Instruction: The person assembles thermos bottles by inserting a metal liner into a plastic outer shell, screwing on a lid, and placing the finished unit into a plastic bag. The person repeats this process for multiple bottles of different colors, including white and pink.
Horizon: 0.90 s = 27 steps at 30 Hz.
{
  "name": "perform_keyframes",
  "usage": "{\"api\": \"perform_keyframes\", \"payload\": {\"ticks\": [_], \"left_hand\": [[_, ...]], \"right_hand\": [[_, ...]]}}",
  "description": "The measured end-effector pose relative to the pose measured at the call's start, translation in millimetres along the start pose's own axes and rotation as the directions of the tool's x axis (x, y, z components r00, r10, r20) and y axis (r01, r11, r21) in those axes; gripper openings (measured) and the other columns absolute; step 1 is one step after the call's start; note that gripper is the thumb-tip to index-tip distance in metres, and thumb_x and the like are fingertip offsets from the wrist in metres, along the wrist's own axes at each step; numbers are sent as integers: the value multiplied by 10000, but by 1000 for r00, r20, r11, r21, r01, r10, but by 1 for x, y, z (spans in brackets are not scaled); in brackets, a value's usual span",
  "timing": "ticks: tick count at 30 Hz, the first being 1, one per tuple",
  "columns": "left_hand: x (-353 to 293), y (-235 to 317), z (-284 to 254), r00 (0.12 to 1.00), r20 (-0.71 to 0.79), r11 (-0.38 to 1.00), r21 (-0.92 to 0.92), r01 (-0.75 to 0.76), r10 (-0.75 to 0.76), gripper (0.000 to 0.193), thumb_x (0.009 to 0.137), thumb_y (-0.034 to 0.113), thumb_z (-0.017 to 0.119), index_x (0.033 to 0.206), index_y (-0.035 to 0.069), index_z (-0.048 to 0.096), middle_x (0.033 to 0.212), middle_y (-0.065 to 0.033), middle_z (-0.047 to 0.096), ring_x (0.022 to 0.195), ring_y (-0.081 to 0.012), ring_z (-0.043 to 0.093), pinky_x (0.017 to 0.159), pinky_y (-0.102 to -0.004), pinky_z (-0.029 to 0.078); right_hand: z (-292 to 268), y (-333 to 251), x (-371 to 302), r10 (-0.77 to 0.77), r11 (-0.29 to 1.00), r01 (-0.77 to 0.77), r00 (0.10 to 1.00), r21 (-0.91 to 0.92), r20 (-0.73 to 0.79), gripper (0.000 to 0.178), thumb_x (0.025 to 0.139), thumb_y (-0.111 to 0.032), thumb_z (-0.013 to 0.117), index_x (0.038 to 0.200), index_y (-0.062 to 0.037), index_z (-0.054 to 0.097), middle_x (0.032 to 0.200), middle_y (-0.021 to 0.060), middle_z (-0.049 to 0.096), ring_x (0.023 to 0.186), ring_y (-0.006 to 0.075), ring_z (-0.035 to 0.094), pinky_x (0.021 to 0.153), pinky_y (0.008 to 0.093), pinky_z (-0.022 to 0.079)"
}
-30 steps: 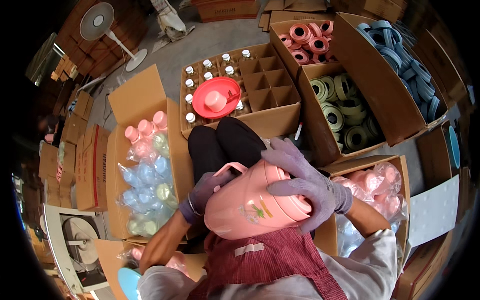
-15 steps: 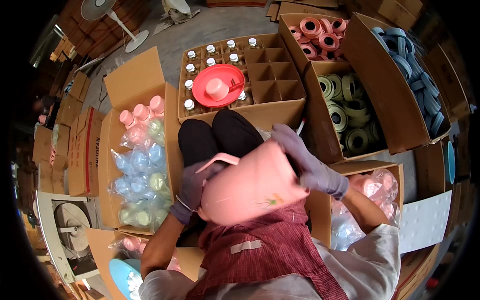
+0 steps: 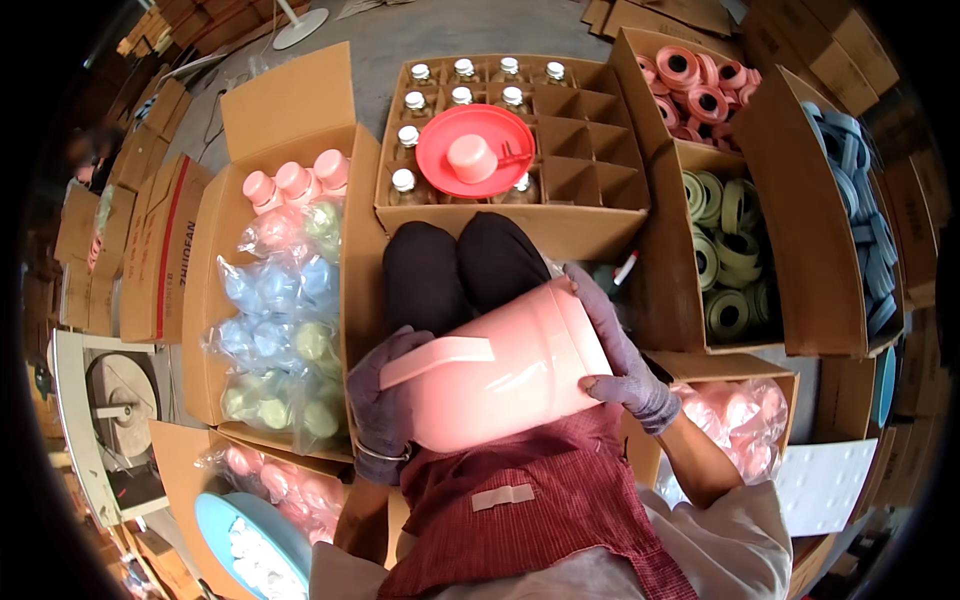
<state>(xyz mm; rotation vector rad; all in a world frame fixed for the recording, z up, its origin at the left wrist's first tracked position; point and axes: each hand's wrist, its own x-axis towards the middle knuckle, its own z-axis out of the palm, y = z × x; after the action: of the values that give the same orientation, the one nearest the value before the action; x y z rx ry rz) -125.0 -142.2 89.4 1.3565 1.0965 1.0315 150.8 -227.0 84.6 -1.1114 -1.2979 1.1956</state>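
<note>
A pink plastic jug (image 3: 520, 365) lies on its side above my lap, held between both gloved hands. Its curved handle (image 3: 436, 361) faces upward, toward the left end. My left hand (image 3: 382, 398) is closed around the left end beside the handle. At the right end, my right hand (image 3: 628, 365) is wrapped over the wide rim, thumb on the near side and fingers on the far side. What lies inside the jug is hidden by its wall and my right hand.
Ahead stands a divided carton (image 3: 510, 212) of white-capped glass bottles, a red dish (image 3: 440, 165) with a pink cup on top. Cartons at right hold pink, green (image 3: 738, 250) and blue rings. Bagged cups (image 3: 270, 290) fill the left carton; a blue basin (image 3: 215, 520) sits near-left.
The jug has been rolled in my hands: its printed flower has turned out of sight and the handle now faces up. The view has shifted slightly.
</note>
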Motion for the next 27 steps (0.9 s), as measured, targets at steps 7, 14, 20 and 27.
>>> {"api": "perform_keyframes", "payload": {"ticks": [7, 14, 20, 27], "left_hand": [[82, 51, -47, 993, 56, 899, 423, -115, 100, 237, 894, 171, 598, 955, -27, 713, 878, -113, 720, 830, -184, 682, 748, -311, 537], [116, 30, -79, 959, -231, 974, 196, -117, 162, 248, 943, 111, 536, 1081, -49, 666, 1006, -102, 706, 913, -195, 667, 878, -317, 513], [172, -27, -73, 957, -283, 885, -460, -70, -71, 396, 1092, 282, 299, 1339, 27, 473, 1176, -59, 620, 1069, -136, 582, 926, -320, 496], [212, -49, -45, 996, -91, 540, -839, -66, -20, 394, 1045, 241, 387, 1378, 36, 441, 1323, -115, 550, 1189, -265, 563, 1014, -424, 471]], "right_hand": [[11, -14, 107, -475, 832, 505, 862, -229, 174, 603, 725, -268, 707, 1264, -73, 519, 1435, 219, 373, 1370, 449, 297, 1130, 563, 198], [19, 10, 232, -166, 906, 135, 985, 402, 42, 527, 912, -242, 579, 1381, -20, 486, 1369, 125, 505, 1312, 230, 449, 1109, 370, 356], [-32, 136, 350, 141, -9, 335, 933, -942, 330, 746, 697, -311, 775, 1389, -251, 503, 1381, 191, 434, 1215, 424, 469, 1023, 477, 431], [-41, 72, 308, -452, 443, 380, 877, -812, 164, 663, 637, -256, 837, 1246, -169, 589, 1276, 187, 455, 1158, 405, 487, 944, 472, 467]]}}
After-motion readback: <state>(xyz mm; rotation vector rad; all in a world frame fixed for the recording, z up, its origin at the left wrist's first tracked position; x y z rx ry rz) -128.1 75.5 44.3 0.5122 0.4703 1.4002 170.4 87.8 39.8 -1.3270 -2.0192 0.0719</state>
